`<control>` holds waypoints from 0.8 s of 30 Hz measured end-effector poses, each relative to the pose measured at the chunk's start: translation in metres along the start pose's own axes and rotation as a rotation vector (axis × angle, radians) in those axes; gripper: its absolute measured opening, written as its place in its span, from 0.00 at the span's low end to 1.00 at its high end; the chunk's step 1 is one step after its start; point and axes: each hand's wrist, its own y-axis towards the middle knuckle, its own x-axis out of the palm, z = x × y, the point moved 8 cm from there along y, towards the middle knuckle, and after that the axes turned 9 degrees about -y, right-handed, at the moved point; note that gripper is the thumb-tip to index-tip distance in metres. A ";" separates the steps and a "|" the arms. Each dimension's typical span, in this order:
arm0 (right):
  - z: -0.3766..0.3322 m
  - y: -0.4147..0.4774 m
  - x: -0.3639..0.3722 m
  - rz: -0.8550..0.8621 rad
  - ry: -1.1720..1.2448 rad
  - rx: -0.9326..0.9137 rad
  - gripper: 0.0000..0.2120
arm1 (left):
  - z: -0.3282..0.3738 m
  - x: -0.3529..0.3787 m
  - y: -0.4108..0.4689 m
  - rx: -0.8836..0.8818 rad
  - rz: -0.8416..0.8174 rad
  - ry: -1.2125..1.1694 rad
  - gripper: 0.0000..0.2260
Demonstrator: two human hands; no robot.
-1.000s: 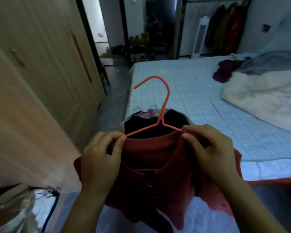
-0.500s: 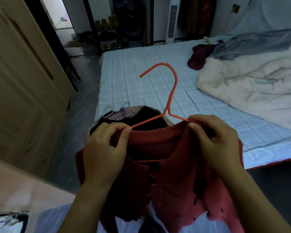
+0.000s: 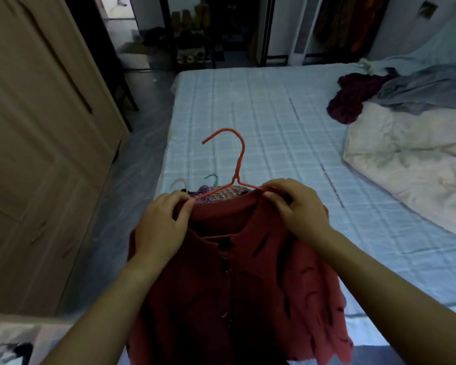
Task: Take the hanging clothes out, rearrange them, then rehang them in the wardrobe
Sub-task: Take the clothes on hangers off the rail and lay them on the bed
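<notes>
Fingers [image 3: 185, 206] of the left hand [image 3: 161, 227] pinch the collar of the red top [image 3: 248, 285] against the left arm of the orange hanger [image 3: 239, 159]. The right hand [image 3: 298, 212] pinches the collar at the hanger's right arm, thumb and fingertips closed on the cloth. The top hangs on the hanger between both hands, its button front facing the person and its hem running off the bottom of the view. It is held over the near left corner of the bed [image 3: 261, 106]. The hanger's hook stands up with its tip pointing left, apart from everything else. Just behind the collar, at the bed's near edge, lies a pile [image 3: 227, 192] of clothes with a teal hook [image 3: 211, 177] and a white hook [image 3: 179, 182] poking out. Open sheet stretches across the middle of the bed. A quilt [image 3: 406, 154] covers the right side, with a purple cloth [image 3: 350, 98] and a grey cloth [image 3: 427, 90] near the far right corner. Left of the bed, a strip of floor [image 3: 132, 180] runs between its left edge and the wardrobe [image 3: 37, 127].
</notes>
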 end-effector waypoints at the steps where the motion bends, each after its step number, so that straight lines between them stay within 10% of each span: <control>1: 0.007 0.011 0.013 -0.039 -0.002 -0.001 0.07 | -0.010 0.006 0.009 -0.023 -0.013 0.023 0.08; 24: 0.040 0.005 0.190 -0.653 -0.238 -0.246 0.27 | -0.100 0.081 -0.053 -0.587 -0.139 0.371 0.29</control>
